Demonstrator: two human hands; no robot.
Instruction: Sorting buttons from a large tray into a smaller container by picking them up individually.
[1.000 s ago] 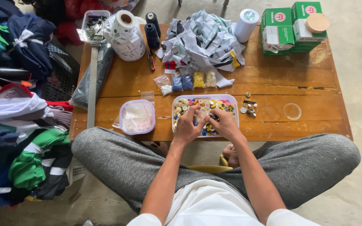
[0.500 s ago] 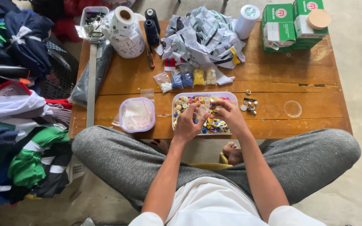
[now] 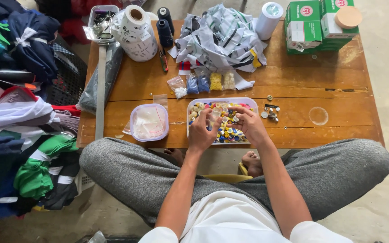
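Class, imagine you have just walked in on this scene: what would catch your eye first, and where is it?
First, the tray of colourful buttons at the wooden table's near edge, with the left hand and right hand together over it. Next, the crumpled striped fabric at the table's far side, and the heap of bright clothes on the left.

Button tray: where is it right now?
Head view: the button tray sits at the near edge of the wooden table, under the left hand and right hand, right of the lidded plastic container.
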